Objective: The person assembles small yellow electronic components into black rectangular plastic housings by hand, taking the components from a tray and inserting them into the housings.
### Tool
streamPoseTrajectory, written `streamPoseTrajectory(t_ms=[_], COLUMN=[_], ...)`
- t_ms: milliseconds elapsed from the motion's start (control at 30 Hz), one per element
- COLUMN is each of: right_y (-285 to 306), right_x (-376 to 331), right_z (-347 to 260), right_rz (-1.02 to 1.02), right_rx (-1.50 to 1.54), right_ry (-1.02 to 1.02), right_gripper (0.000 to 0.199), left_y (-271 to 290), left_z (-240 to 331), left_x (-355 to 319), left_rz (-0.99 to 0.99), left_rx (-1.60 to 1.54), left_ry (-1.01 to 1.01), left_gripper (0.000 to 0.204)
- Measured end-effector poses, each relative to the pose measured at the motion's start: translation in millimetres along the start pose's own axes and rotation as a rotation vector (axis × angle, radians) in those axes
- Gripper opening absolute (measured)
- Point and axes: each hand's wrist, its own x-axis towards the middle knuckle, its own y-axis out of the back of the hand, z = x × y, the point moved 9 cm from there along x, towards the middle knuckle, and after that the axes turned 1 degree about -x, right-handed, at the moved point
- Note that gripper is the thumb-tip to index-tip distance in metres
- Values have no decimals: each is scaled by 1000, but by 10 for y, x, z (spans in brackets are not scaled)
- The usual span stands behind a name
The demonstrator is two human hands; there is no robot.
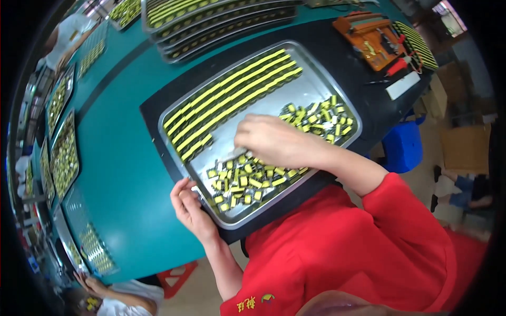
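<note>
A shallow metal tray (354,111) lies tilted across the black mat in front of me. Neat rows of small yellow-and-black components (226,100) fill its far left part. Loose components of the same kind (247,181) are heaped along the near side and at the right. My right hand (271,139) is over the tray's middle, fingers bent down and closed at the edge of the loose heap; a small greyish shape shows by the fingertips, too blurred to name. At the tray's near left corner, my left hand (192,210) has its fingers curled against the rim.
Stacked trays of components (221,31) stand beyond my tray. An orange toolbox (366,39) with tools, a red-handled tool (398,66) and a white block (403,86) lie at the far right. More trays (64,155) line the green table's left side, near other people. A blue stool (403,145) stands right.
</note>
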Motion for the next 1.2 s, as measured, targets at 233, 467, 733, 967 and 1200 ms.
streamPoseTrajectory(t_ms=[233,467,733,967,1200], right_y=[116,162,119,153,308], right_x=[-69,-174,-280,-372,-390], right_z=[242,94,-68,-110,-214], right_rz=[79,106,146,154,212], right_rx=[348,1035,1082,798,571], right_ry=[-229,-324,-230,-157,-58], right_gripper=[53,65,51,35,31], left_y=[-4,-489,-764,-807,-852], left_z=[57,640,398,294,325], left_x=[-21,-325,-399,-451,-481], left_rz=[12,-180,-324,-365,-413], left_rx=[69,106,-458,-614,-533], left_ry=[-48,-160,203,310,322], left_gripper=[21,34,30,33,39])
